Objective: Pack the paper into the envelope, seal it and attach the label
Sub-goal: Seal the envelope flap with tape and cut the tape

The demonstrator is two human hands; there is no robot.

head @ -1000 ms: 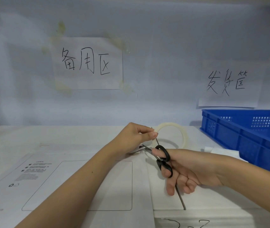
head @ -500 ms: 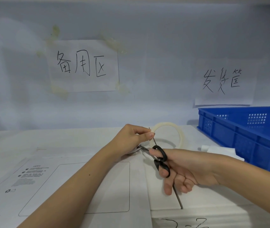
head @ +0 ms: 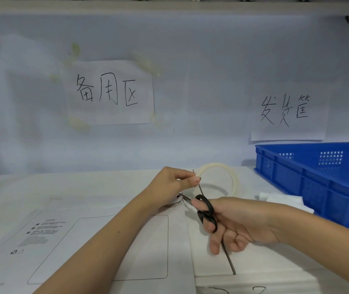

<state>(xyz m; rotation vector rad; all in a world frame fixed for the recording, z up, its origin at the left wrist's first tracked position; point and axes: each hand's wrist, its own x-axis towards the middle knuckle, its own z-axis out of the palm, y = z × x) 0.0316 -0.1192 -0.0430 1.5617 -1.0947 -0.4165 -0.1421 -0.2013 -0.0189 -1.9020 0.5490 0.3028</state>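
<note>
A white envelope with a printed outline lies flat on the table at the lower left, under my left forearm. My left hand pinches a small piece of tape between thumb and forefinger, just left of the pale tape roll. My right hand grips black-handled scissors. Their short blades point left, under the left hand's fingers. Whether the blades touch the tape is hidden by the fingers. No label is recognisable.
A blue plastic crate stands at the right, with a white sheet at its near corner. Two handwritten paper signs hang on the back wall. A thin dark line runs across the white board under my right hand.
Both hands keep their pose around the tape and scissors. The whole scene has slid slightly left and down in view.
</note>
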